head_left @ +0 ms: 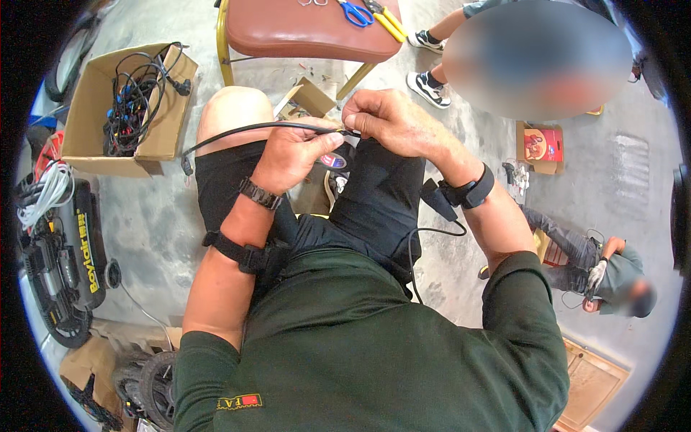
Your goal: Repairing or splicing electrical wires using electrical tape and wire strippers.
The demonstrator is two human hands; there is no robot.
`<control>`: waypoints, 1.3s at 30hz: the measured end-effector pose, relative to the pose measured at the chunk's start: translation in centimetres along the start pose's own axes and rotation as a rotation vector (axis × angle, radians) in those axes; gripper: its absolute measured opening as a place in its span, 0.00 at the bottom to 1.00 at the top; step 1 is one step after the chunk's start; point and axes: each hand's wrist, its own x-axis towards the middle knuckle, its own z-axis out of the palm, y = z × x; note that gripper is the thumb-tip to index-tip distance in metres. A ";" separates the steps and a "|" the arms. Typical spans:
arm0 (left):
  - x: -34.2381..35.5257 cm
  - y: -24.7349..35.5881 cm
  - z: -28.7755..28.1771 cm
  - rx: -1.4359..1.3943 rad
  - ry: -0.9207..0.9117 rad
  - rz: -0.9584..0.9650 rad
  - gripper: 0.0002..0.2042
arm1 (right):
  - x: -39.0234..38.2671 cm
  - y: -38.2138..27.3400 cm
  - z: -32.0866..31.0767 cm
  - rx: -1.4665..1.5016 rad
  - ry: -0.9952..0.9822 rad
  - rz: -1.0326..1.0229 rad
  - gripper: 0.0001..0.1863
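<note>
Over my lap, my left hand (pixel 295 155) grips a black cable (pixel 237 128) with thumb and fingers. The cable curves left past my knee down to a small dark end piece (pixel 186 165). My right hand (pixel 386 124) is closed in a pinch on the same cable just right of my left hand, where a small bit of yellow shows between them. The pinched part is mostly hidden by fingers. A round roll with a red and blue label (pixel 332 161) shows just below my hands, partly hidden.
Cardboard box of tangled cables (pixel 128 115) at left, beside a black machine (pixel 61 259) and wheels (pixel 151 389). Padded chair (pixel 302 32) ahead holds blue scissors (pixel 355 13) and yellow pliers (pixel 389 21). Small boxes (pixel 540 144) at right; two other people (pixel 604 270) (pixel 432 90) nearby.
</note>
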 end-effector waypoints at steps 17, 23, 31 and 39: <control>0.2 -0.5 0.3 0.057 0.037 0.108 0.06 | -0.9 -1.6 0.6 -0.214 0.103 0.084 0.13; -0.2 0.6 0.3 0.186 0.034 0.081 0.08 | -0.3 -1.9 0.2 -0.183 0.002 0.121 0.13; -0.1 0.9 0.0 0.109 -0.122 -0.081 0.11 | -0.5 -1.5 0.2 -0.047 0.059 0.131 0.11; 0.1 0.1 0.1 0.214 -0.059 0.076 0.09 | -0.6 -1.1 0.5 -0.021 0.050 0.127 0.11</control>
